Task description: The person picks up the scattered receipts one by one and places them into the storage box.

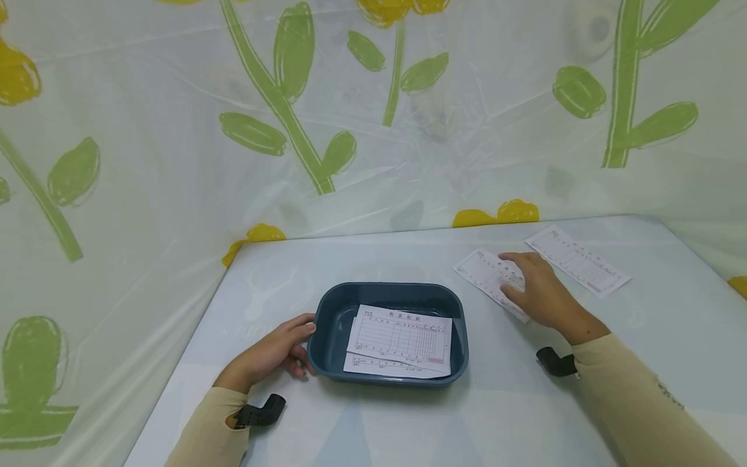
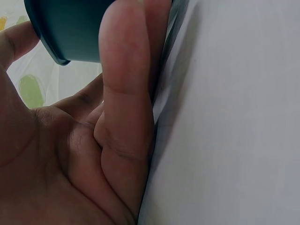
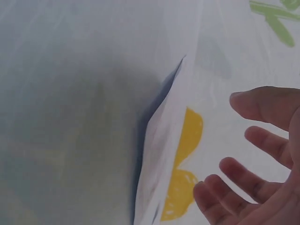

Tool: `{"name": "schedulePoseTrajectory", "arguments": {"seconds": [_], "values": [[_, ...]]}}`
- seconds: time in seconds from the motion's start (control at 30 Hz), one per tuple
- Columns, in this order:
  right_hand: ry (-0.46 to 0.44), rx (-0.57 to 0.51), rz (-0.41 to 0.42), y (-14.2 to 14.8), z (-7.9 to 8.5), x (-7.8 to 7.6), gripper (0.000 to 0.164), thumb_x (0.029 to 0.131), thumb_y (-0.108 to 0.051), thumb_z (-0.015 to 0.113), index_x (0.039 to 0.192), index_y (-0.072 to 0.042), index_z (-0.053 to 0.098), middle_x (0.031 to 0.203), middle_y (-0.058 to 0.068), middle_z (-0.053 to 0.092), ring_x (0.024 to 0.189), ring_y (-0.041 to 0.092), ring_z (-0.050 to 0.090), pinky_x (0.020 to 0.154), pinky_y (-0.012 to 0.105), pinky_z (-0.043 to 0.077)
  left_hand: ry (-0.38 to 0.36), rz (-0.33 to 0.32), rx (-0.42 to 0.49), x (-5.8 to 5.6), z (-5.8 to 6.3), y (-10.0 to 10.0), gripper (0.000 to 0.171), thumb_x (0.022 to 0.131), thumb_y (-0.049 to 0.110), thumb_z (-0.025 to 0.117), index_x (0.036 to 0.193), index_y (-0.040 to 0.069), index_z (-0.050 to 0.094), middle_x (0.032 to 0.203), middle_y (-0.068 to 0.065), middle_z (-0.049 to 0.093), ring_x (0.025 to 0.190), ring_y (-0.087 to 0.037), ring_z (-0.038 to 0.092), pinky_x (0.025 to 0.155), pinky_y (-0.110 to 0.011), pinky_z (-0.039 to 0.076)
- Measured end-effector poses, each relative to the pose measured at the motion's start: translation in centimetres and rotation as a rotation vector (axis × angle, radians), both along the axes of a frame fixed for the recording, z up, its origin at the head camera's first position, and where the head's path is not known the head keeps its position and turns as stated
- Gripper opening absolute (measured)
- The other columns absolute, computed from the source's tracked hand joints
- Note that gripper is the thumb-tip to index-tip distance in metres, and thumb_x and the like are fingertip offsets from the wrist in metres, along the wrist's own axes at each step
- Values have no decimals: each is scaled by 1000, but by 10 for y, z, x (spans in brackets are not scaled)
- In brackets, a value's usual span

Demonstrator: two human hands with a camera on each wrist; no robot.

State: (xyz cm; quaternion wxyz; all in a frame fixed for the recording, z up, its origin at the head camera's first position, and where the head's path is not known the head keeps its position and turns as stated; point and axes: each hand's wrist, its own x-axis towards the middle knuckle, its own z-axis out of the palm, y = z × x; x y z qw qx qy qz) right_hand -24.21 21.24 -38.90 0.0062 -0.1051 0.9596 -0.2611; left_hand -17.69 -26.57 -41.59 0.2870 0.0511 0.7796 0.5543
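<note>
A dark blue plastic basin stands on the table, with overlapping printed receipt slips inside. My left hand is at its left side, fingertips touching the rim. In the left wrist view, one digit meets the edge of the basin, while the other fingers lie fairly straight along the tabletop. To the right of the basin, my right hand hovers over a receipt slip, its thumb and fingers spread. The right wrist view shows a gap between the hand and the slightly raised slip.
Another receipt slip lies farther back on the right of the white table. A flower-patterned curtain hangs behind the table's back edge and down its left side. Black wrist devices are on both sleeves.
</note>
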Motion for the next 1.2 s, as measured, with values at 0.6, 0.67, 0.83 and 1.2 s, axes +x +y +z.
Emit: {"name": "schedulePoseTrajectory", "arguments": {"seconds": [0.6, 0.67, 0.83, 1.2], "values": [[-169, 78, -17, 13, -12, -8, 82, 84, -16, 79, 151, 0, 35, 151, 37, 28, 137, 57, 28, 108, 70, 32, -10, 0, -6, 0, 1, 0, 62, 107, 40, 38, 157, 6, 22, 83, -14, 74, 70, -23, 70, 65, -35, 59], [-175, 83, -21, 13, -12, -8, 82, 84, -15, 79, 151, 0, 34, 151, 38, 27, 136, 57, 28, 108, 70, 32, -6, 0, -11, -1, 2, 1, 62, 107, 41, 38, 157, 7, 23, 83, -14, 74, 71, -24, 70, 65, -35, 59], [-177, 85, -26, 14, -9, -8, 83, 83, -14, 79, 151, -1, 35, 152, 37, 27, 136, 56, 27, 109, 70, 30, 1, 3, -18, -2, 3, 1, 62, 107, 41, 38, 156, 7, 23, 83, -15, 74, 70, -24, 70, 65, -35, 59], [-196, 77, -36, 12, -11, -8, 84, 83, -10, 79, 153, -2, 32, 148, 37, 31, 133, 55, 32, 107, 69, 34, -10, 10, -28, -2, 2, 0, 62, 107, 42, 38, 156, 8, 24, 83, -15, 74, 71, -24, 71, 66, -35, 59]]}}
